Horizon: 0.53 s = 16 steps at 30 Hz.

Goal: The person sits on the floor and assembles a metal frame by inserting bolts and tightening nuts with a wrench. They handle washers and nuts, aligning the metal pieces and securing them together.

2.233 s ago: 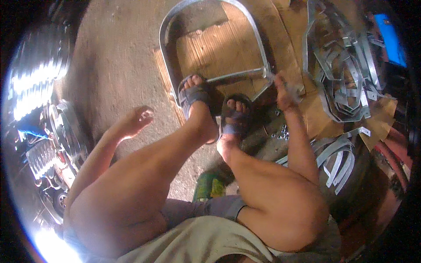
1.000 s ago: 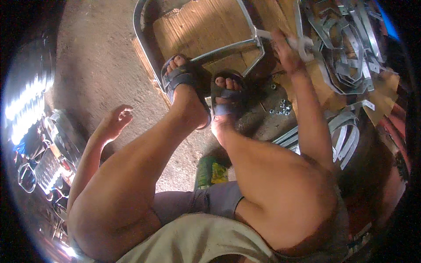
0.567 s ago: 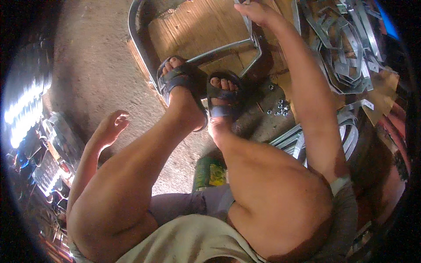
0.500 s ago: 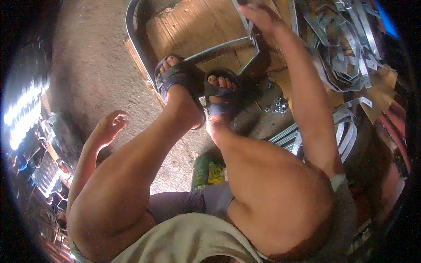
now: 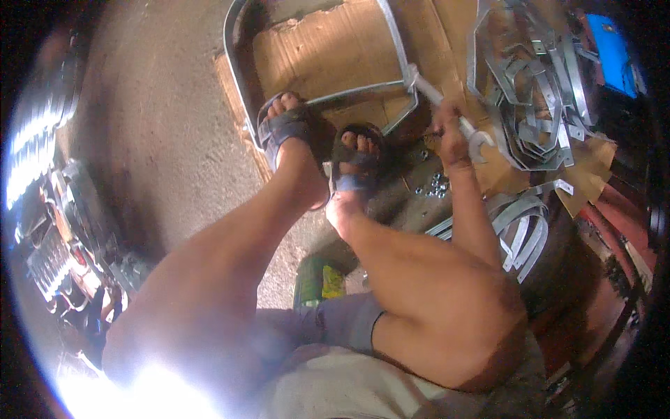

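Note:
My right hand (image 5: 453, 136) is closed around the shaft of a metal wrench (image 5: 428, 91). One end of the wrench, an open jaw, sticks out past my hand on the right. The other end lies at the right side of a bent metal strip frame (image 5: 342, 91), near its corner; whether it grips a nut there I cannot tell. My sandalled left foot (image 5: 283, 122) rests at the frame's lower left edge, and the right foot (image 5: 357, 150) is beside it. My left hand is out of sight.
Cardboard (image 5: 314, 45) lies under the frame. Loose nuts (image 5: 437, 186) are scattered right of my feet. Bent metal brackets (image 5: 537, 105) are piled at the right, with curved strips (image 5: 523, 234) below. A blue object (image 5: 611, 52) stands far right. A green-yellow container (image 5: 310, 283) sits between my legs.
My right hand has drawn back from the frame's far right side toward me, and the wrench now shows in it. My left hand has left the view. Bright glare has appeared at lower left.

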{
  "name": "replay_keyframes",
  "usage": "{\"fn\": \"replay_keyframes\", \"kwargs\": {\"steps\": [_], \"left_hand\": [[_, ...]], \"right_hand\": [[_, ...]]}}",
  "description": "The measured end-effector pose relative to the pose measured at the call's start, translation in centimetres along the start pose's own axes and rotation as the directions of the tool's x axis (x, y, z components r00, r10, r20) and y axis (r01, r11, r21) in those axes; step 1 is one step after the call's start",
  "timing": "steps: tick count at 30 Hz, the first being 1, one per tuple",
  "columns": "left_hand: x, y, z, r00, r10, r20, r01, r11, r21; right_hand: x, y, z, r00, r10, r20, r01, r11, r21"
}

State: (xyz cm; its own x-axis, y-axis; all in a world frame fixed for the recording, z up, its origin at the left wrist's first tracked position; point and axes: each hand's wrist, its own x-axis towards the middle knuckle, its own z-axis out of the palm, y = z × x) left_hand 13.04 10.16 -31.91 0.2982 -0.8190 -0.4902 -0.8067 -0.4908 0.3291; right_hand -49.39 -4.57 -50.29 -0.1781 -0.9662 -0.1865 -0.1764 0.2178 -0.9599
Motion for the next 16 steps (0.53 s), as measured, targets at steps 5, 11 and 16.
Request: {"fn": "replay_keyframes", "kwargs": {"steps": [5, 11, 16], "left_hand": [[-6.3, -2.3, 1.1, 0.997, -0.050, -0.062, 0.049, 0.999, -0.016], [-11.9, -4.1, 2.8, 0.985, -0.073, -0.156, 0.060, 0.994, -0.089], [-15.1, -4.4, 3.3, 0.971, -0.065, -0.231, 0.036, 0.991, -0.126]], "right_hand": [[-0.4, -2.8, 0.3, 0.865, 0.353, -0.357, -0.186, 0.886, 0.425], [-5.5, 3.7, -4.5, 0.639, 0.726, -0.254, -0.473, 0.632, 0.614], [-7.6, 2.6, -8.4, 0.758, 0.549, -0.350, -0.512, 0.835, 0.200]]}}
